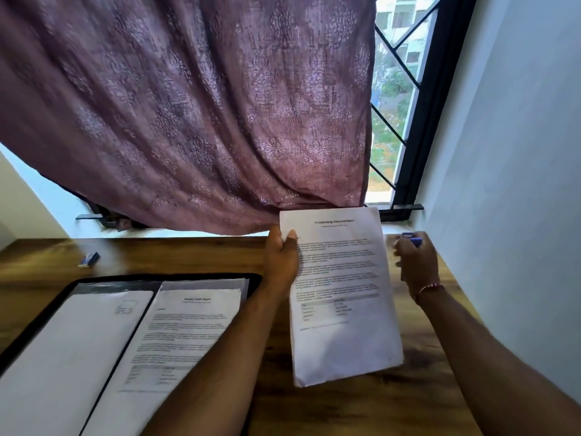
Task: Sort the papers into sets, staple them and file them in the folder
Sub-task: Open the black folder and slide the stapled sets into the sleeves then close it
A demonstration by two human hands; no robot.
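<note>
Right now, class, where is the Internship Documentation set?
Right of centre in the head view: the left hand holds the set by its upper left corner over the table, between the folder and the right hand.

Counts: 1 open black folder (47, 313). 3 white paper items: 1 held printed paper set (342, 294), plus 2 in the folder, a mostly blank sheet (72, 357) and a printed report sheet (182, 335). 2 small blue objects: table-side blue object (89, 259), hand-held blue object (412, 239). 2 hands: left hand (282, 259), right hand (416, 265). 1 brown wooden table (345, 410). 1 mauve patterned curtain (188, 114).
</note>
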